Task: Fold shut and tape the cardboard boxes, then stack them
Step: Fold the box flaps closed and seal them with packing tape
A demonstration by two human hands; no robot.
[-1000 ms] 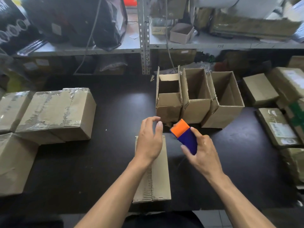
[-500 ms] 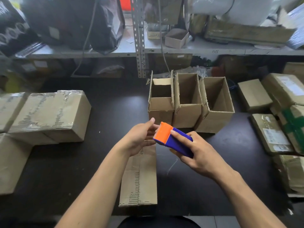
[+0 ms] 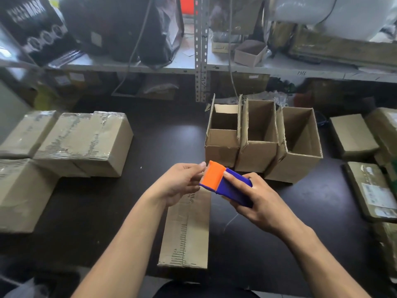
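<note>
I look down from a head-worn camera at a dark worktable point(image 3: 300, 244) in a cluttered storeroom. My right hand point(image 3: 261, 200) is wrapped around the blue body of a small blue and orange plastic tape dispenser point(image 3: 225, 184), index finger laid along its top, holding it above the table. My left hand point(image 3: 179, 182) meets the orange toothed end, thumb and fingertips curled in at the cutter as if pinching the loose tape end; the tape itself is too clear to see. Directly beneath both hands lies a long, narrow brown cardboard box point(image 3: 185, 231), folded shut, its centre seam running away from me and its near end at the table's front edge. Behind the dispenser three open-topped cardboard boxes point(image 3: 262, 136) stand upright, side by side and touching, flaps not yet folded. At far left, sealed boxes glossy with tape point(image 3: 83, 143) sit pressed together. I judge the narrow box light, stiff along its edges but soft across the flaps, so it would slide under the tape's pull; I would press down on the lid beside the seam, and later lift it by its long sides.
</note>
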